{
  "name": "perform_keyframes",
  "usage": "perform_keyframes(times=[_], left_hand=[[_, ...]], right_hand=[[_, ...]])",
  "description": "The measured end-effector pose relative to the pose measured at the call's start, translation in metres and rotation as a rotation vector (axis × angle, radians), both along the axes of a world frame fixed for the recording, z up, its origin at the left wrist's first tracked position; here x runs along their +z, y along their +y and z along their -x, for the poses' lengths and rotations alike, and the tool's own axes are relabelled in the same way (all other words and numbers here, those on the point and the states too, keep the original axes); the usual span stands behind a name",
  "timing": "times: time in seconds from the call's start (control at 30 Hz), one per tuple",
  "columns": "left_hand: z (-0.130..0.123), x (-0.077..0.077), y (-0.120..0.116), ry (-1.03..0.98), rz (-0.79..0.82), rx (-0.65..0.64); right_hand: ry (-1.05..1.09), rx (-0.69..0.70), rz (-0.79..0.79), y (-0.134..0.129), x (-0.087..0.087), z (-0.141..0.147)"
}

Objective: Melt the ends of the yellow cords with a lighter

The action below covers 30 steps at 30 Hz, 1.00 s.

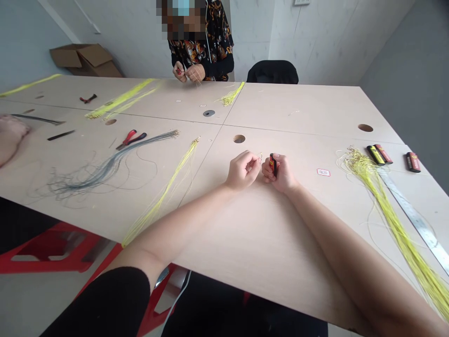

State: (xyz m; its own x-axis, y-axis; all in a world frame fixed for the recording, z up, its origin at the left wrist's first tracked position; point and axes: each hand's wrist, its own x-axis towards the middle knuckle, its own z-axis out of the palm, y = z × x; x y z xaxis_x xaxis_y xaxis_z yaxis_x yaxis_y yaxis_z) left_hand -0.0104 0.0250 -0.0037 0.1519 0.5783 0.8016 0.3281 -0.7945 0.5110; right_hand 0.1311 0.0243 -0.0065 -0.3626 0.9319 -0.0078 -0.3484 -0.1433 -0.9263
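Note:
My right hand (283,175) is closed around a red and black lighter (273,164), held upright with the thumb at its top. Just left of it, my left hand (242,171) pinches a fine piece of line with a small golden loop or hook (260,155) at its end; the detail is too small to make out. The two hands are close together above the table, and no flame shows. To the left lies a thin bundle of yellow line (168,182) with golden ends. A larger yellow bundle (389,220) lies to the right.
A steel ruler (414,213) and several lighters (413,162) lie at the right on the table (266,234). Red-handled pliers (130,139) and a grey line bundle (105,171) are leftward. A co-worker (199,51) sits opposite; another person's arm (12,138) is at far left.

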Motion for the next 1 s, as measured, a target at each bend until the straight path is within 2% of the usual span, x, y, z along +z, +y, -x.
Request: perform_keyframes(times=[0.13,0.3,0.47,0.63,1.0], left_hand=[[-0.0003,-0.0039,-0.0005,-0.006,-0.006,-0.01],[-0.0007,-0.0046,0.0005,-0.038,0.023,-0.018],[-0.0014,-0.0037,0.0008,-0.075,0.082,-0.053],[-0.0018,-0.0033,-0.0009,-0.068,0.119,-0.096],[-0.002,-0.0046,-0.0005,-0.041,0.155,-0.084]], right_hand=[[-0.083,0.01,-0.035,0.0021,-0.0061,-0.0003],[-0.032,0.001,-0.071,-0.0005,-0.0056,0.0001],[-0.065,0.022,-0.034,-0.0032,-0.002,0.0],[-0.084,0.057,0.076,-0.0008,-0.0014,-0.0006],[-0.083,0.021,0.164,-0.0015,0.001,0.0035]])
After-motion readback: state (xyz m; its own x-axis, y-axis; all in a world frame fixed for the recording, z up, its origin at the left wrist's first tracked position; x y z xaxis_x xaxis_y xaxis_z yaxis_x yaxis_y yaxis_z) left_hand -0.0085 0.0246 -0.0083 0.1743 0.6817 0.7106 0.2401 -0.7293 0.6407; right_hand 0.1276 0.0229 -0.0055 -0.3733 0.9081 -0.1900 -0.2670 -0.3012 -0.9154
